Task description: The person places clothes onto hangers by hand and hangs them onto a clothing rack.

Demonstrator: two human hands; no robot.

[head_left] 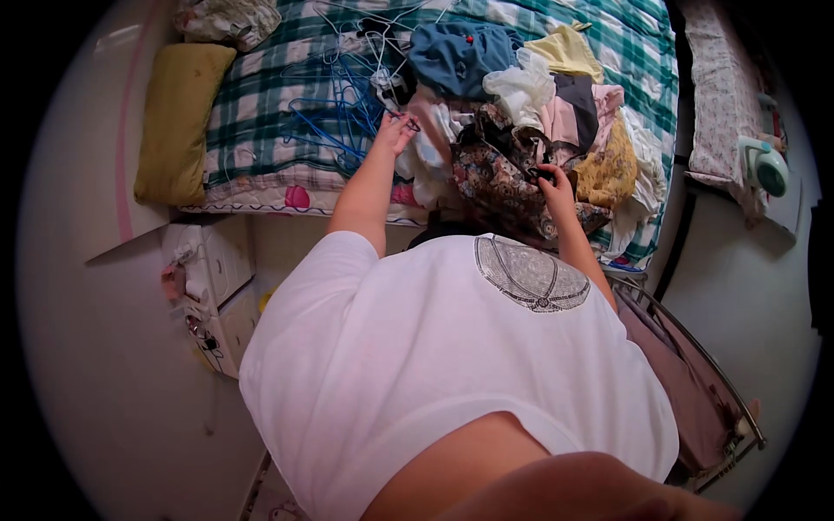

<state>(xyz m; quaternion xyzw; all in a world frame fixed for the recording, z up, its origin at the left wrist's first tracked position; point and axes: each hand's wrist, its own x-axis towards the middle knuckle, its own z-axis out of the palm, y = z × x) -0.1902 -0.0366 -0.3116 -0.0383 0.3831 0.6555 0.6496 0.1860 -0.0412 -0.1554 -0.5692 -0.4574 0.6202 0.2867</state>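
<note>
My left hand [397,134] is at the edge of a tangle of blue clothes hangers [343,108]. Its fingers are closed on a thin dark loop [413,123] that looks like part of a hanger; the rest of it cannot be made out. White hangers [380,42] lie farther back. My right hand [553,180] pinches the dark floral garment [495,178], which lies bunched at the front of a clothes pile. Around it are a blue garment [460,56], a white ruffled one [523,87], a pink one [560,117] and a yellow patterned one [605,176].
The pile rests on a bed with a green-and-white checked cover [261,113]. A mustard cushion [178,122] lies at its left end. White drawers [228,260] stand at the left below the bed. On the right are a metal rail [708,360] and a green-and-white appliance [766,167].
</note>
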